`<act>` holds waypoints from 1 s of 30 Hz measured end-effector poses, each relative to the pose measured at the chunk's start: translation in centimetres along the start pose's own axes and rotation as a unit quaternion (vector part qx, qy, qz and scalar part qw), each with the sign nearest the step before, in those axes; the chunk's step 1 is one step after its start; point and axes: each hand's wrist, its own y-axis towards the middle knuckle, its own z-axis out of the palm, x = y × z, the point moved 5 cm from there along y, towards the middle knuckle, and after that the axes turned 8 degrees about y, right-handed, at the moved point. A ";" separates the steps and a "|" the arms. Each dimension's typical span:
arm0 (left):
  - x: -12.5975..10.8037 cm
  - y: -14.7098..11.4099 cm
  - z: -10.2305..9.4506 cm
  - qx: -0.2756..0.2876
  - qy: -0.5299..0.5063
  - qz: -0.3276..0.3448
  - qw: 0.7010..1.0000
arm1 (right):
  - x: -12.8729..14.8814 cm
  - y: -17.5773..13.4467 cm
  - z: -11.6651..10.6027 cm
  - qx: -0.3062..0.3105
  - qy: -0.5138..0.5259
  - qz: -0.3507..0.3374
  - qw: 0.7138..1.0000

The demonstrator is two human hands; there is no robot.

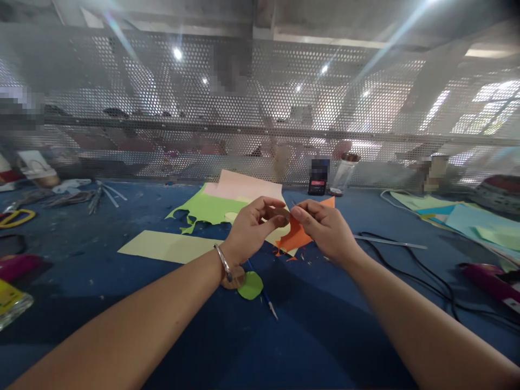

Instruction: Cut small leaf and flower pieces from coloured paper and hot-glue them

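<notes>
My left hand (254, 225) pinches a small brown round piece of paper (280, 215) between thumb and fingers. Close beside it, my right hand (329, 225) has thumb and forefinger pressed together at the disc's right edge; what lies in that pinch is too small to make out. Orange paper (294, 236) with a cut, ragged edge lies below and behind my right hand. Under my left wrist, a green paper circle (251, 286) partly covers a brown circle (233, 280). A blue pen-like tool (267, 299) with a pale tip runs beneath the green circle.
Green paper with cut-outs (211, 210), a pink sheet (252, 187) and a pale yellow strip (166, 247) lie on the blue table. A phone (318, 184) and glass jar (344, 174) stand behind. A black cable (426, 271) curves at right; yellow-handled scissors (20, 219) are left.
</notes>
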 end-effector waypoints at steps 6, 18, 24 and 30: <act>0.2 -0.1 -0.1 -0.015 -0.004 -0.019 1.000 | -0.3 0.0 0.3 0.015 -0.002 -0.009 1.000; -0.7 -0.1 -0.2 -0.023 0.003 -0.040 0.999 | -0.3 -0.2 0.4 0.032 0.029 0.012 0.999; -0.6 0.0 -0.2 0.023 0.013 -0.022 0.999 | 0.6 -0.4 0.2 0.046 -0.109 -0.017 0.993; -0.6 0.1 -0.3 0.041 0.055 0.005 0.998 | 1.1 -0.4 0.3 0.047 -0.148 -0.048 0.987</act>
